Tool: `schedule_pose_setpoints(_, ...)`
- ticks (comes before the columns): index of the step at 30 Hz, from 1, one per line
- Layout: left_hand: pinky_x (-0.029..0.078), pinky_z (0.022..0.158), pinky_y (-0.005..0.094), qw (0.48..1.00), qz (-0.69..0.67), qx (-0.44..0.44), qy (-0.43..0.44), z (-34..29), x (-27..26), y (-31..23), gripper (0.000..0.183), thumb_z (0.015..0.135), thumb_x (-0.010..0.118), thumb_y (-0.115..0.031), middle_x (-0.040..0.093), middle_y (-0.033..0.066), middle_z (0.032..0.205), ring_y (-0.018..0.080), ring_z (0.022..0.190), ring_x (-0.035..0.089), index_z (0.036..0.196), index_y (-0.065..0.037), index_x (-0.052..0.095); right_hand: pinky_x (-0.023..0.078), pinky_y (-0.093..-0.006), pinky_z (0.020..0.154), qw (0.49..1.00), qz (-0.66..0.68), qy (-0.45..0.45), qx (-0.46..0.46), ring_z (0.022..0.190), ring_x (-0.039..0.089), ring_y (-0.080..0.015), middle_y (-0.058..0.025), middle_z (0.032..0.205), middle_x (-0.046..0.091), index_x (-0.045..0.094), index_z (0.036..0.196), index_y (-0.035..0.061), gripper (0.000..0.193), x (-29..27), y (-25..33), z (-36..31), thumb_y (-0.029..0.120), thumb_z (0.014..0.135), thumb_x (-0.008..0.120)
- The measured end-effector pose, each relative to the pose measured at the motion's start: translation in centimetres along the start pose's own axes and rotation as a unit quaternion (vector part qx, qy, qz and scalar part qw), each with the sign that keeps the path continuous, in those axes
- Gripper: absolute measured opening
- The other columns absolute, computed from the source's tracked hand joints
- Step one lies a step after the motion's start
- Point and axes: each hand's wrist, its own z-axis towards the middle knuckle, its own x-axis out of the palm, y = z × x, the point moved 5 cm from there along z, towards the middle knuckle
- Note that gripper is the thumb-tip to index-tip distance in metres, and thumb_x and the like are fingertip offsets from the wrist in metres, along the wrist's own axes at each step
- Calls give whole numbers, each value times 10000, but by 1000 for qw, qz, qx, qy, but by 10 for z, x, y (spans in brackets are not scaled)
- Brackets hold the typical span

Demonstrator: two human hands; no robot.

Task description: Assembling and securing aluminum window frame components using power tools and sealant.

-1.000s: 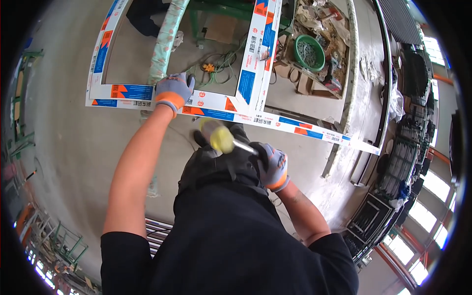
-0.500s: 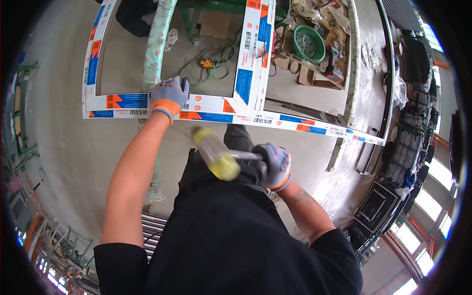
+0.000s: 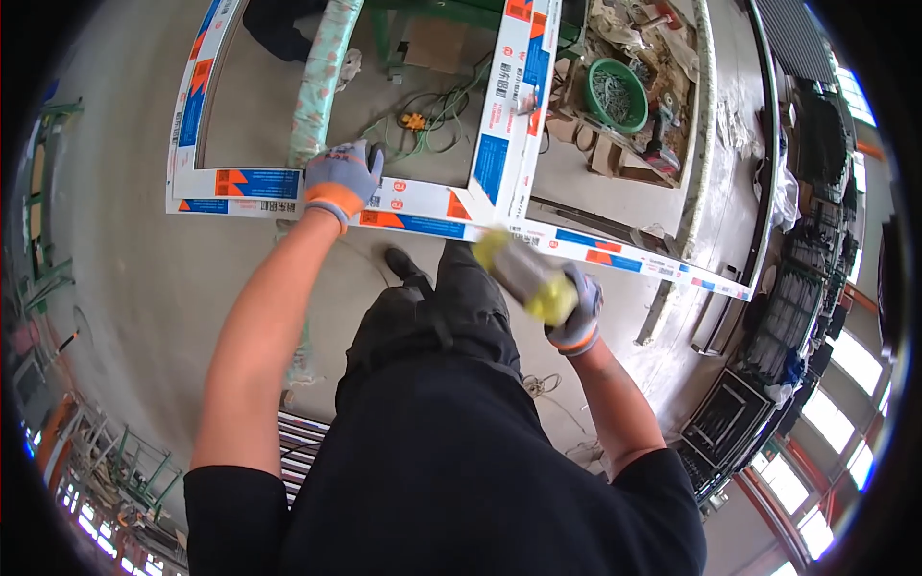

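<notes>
My left hand (image 3: 344,180), in a grey glove with an orange cuff, is closed over the near rail of a rectangular metal frame (image 3: 423,199) covered in white, blue and orange film. Its thumb points away from me. A mallet (image 3: 524,276) with yellow ends and a greyish middle is in my right hand (image 3: 580,312), gloved alike. The mallet is smeared by motion, its head near the frame's front corner, and its handle is mostly hidden. I cannot tell whether the head touches the frame.
A bar in pale green patterned wrapping (image 3: 327,86) runs under the frame. To the right, a green bowl (image 3: 626,126) of screws and a power tool (image 3: 661,142) lie on a cluttered board. Green cables (image 3: 437,134) lie on the floor. Dark racks stand far right.
The mallet and my right hand have moved right and away from me, toward the frame corner. My left hand stays on the rail. The whole view has shifted slightly.
</notes>
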Motion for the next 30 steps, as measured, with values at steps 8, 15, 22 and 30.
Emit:
schedule_pose_setpoints(8, 511, 819, 461, 994, -31, 77, 73, -17, -42, 14, 413, 903, 502, -489, 692, 142, 999, 342, 927, 661, 999, -118, 658, 444, -490, 600, 969, -86, 191, 132, 678, 587, -414, -200, 730, 604, 563, 855, 44, 215, 64, -45, -3, 240, 940, 571)
schedule_pose_setpoints(15, 514, 777, 439, 980, -171, 93, -37, -57, -15, 61, 358, 910, 463, -436, 684, 107, 847, 326, 850, 665, 847, -124, 626, 462, -436, 580, 981, -40, 190, -28, 669, 607, -381, -167, 741, 620, 586, 823, 57, 154, 97, 139, 109, 188, 891, 632)
schedule_pose_setpoints(22, 504, 688, 450, 982, -141, 86, -92, -88, -42, 138, 311, 880, 509, -379, 658, 94, 726, 300, 697, 652, 766, -110, 616, 487, -451, 664, 952, -31, 251, -172, 789, 622, -408, -196, 818, 649, 620, 915, 62, 128, 202, 216, 195, 179, 912, 568)
schedule_pose_setpoints(30, 540, 665, 443, 964, -234, 18, -127, -88, -30, 171, 240, 840, 565, -324, 686, 109, 729, 342, 698, 668, 846, -107, 667, 514, -469, 695, 900, -149, 307, -271, 787, 659, -381, -186, 862, 685, 595, 966, 73, 325, 321, 247, 244, 381, 948, 493)
